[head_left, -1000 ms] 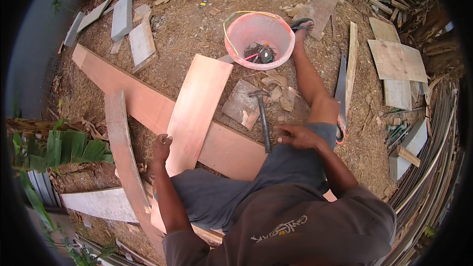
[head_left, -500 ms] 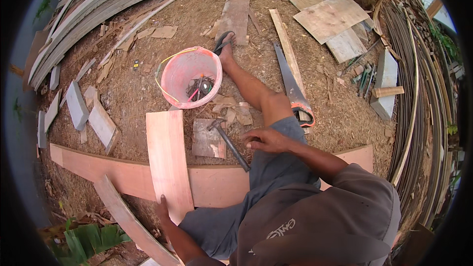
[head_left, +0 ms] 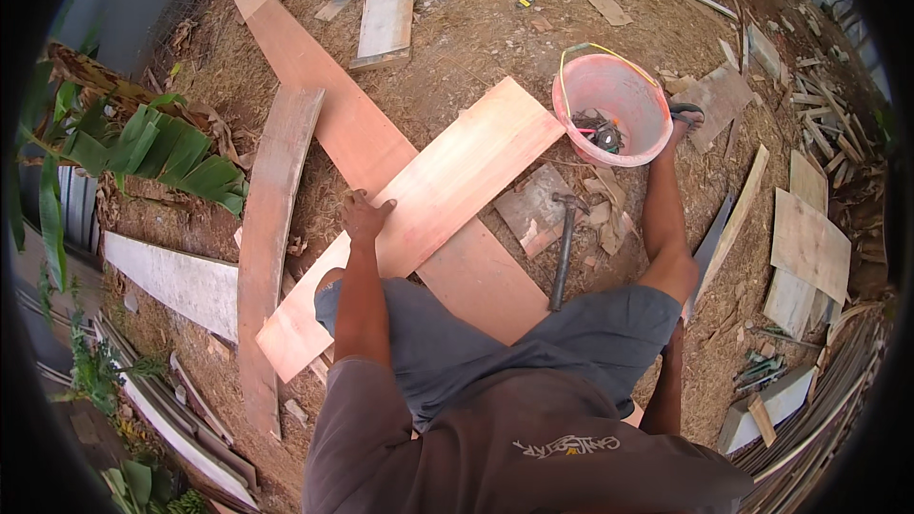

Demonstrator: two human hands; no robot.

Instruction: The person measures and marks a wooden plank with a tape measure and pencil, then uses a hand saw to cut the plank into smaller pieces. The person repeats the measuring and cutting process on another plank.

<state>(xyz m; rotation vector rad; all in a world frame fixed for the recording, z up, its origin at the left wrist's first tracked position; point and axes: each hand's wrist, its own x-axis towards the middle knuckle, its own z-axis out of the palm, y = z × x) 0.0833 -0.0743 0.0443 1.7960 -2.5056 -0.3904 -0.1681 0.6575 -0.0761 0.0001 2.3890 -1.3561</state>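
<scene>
Your left hand [head_left: 365, 217] has shifted up along the near-left long edge of the pale pinkish, flat wooden board [head_left: 466, 171], while your right hand has gone from above your thigh to behind it, so the board now seems steadied by the left alone. The board lies slantwise across the longer reddish-brown wooden plank [head_left: 328, 100], just under that left grip, whose thumb is spread from its fingers on the edge; you cannot tell the right grip's state, hidden near the grey-bladed saw [head_left: 711, 246].
</scene>
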